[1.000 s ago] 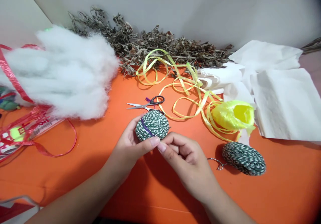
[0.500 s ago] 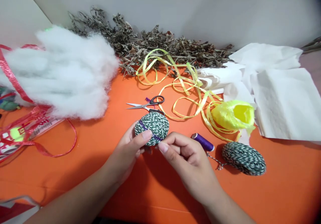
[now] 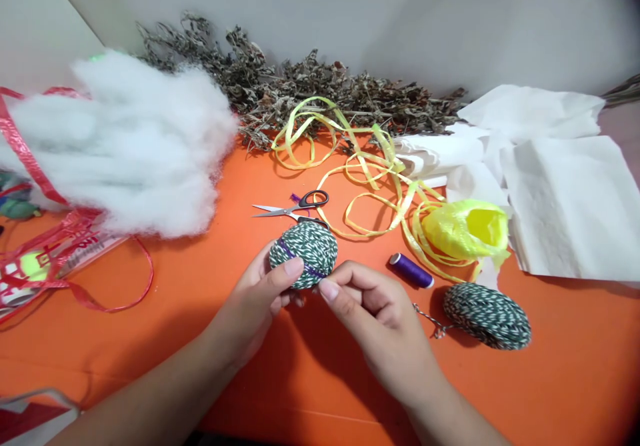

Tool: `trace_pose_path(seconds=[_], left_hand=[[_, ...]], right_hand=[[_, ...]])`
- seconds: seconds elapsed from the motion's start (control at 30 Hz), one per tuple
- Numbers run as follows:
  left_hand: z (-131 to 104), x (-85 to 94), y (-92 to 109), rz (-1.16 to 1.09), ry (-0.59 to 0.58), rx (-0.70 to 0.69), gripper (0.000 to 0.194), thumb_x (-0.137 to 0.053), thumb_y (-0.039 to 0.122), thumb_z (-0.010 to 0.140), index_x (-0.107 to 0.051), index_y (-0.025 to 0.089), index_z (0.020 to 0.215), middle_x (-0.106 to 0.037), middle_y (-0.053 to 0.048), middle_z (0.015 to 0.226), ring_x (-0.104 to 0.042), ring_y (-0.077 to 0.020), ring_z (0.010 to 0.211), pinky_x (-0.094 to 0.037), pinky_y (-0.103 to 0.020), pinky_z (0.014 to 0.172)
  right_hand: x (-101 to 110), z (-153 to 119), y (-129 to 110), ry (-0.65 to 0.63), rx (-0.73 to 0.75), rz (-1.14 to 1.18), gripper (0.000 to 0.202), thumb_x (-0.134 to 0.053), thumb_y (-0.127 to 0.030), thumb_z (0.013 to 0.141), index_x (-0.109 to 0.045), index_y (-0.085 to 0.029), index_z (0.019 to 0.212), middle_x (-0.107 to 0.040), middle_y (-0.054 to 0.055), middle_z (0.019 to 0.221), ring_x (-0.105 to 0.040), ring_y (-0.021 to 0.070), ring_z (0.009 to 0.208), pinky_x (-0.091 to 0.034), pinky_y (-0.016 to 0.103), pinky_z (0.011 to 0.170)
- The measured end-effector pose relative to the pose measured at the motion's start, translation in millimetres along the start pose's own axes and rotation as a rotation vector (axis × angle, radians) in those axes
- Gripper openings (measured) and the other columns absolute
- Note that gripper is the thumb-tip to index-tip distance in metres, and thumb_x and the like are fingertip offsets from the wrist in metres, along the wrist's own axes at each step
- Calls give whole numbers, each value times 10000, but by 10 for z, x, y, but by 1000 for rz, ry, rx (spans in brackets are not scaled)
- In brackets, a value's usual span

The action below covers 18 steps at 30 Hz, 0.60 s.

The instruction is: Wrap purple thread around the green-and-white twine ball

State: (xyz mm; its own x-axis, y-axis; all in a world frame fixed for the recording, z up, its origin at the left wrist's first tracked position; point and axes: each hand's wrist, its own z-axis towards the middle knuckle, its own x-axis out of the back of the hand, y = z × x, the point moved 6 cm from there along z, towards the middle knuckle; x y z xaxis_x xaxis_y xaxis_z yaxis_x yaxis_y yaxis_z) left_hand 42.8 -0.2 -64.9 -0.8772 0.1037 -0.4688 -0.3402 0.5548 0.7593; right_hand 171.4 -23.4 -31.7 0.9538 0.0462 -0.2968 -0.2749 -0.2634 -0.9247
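- Centre of the frame, slightly low: left hand point(image 3: 260, 299) pinches a green-and-white twine disc point(image 3: 303, 254), thumb on its front face, fingers behind; disc held just above the orange table point(image 3: 210, 199).
- Purple thread point(image 3: 300, 263) runs diagonally across the disc's face.
- Right hand point(image 3: 373, 309) touches the disc's lower right edge, thumb and forefinger pressed together; probably pinching the purple thread, too fine to tell for sure.
- Both thumbs nearly meet under the disc.
- Scissors point(image 3: 295, 207) lie just above the disc, blades pointing to frame left, near but apart.
- Purple thread spool point(image 3: 411, 270) lies on the table just right of the right hand, not touched.
- Second twine disc point(image 3: 486, 315) flat on the table, lower right, loose tail toward the right hand.
- Yellow ribbon roll point(image 3: 467, 231) and loose yellow ribbon point(image 3: 350, 166) crowd the upper right of the hands.
- White stuffing point(image 3: 125, 139) upper left, red ribbon point(image 3: 75, 279) at the left edge, dried plants point(image 3: 300, 93) along the back wall, white paper sheets point(image 3: 560, 193) far right.
- Open orange surface: left of the hands, and along the bottom of the frame around the forearms.
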Motion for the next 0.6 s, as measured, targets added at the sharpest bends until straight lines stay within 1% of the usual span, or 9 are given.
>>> trace_pose_path(seconds=[0.1, 0.23, 0.33, 0.5, 0.6], left_hand=[[0, 4, 0, -2, 4, 2, 311, -730, 463, 831, -685, 208, 1004, -603, -14, 825, -539, -142, 730, -481, -228, 624], [9, 5, -6, 4, 0, 12, 330, -723, 468, 841, -671, 213, 1044, -604, -16, 865, -547, -132, 737, -487, -220, 629], [9, 11, -8, 9, 7, 9, 338, -720, 467, 845, -663, 213, 1060, -599, -21, 891, -552, -135, 760, -496, -218, 632], [-6, 26, -8, 26, 27, 12, 335, -713, 461, 855, -656, 212, 1072, -600, -33, 929, -565, -151, 820, -510, -220, 641], [-5, 18, -1, 20, 19, 10, 336, -718, 457, 851, -658, 224, 1086, -585, -13, 886, -551, -133, 777, -508, -208, 627]], right_hand=[[14, 3, -14, 18, 13, -7, 207, -721, -369, 891, -698, -210, 759, -661, 3, 682, -584, 132, 622, -528, 246, 671], [15, -8, -23, 15, 29, 8, 190, -704, -318, 909, -693, -205, 756, -585, -27, 637, -467, 95, 540, -490, 209, 603], [13, -22, -26, 10, 39, 12, 182, -706, -293, 909, -686, -201, 753, -533, -43, 620, -407, 84, 526, -464, 186, 576], [18, -35, -27, 5, 44, 25, 188, -674, -262, 937, -684, -208, 757, -501, -55, 613, -364, 76, 524, -448, 161, 569], [14, -28, -23, -1, 47, 39, 187, -669, -251, 943, -691, -209, 761, -524, -52, 621, -386, 73, 529, -461, 159, 587]])
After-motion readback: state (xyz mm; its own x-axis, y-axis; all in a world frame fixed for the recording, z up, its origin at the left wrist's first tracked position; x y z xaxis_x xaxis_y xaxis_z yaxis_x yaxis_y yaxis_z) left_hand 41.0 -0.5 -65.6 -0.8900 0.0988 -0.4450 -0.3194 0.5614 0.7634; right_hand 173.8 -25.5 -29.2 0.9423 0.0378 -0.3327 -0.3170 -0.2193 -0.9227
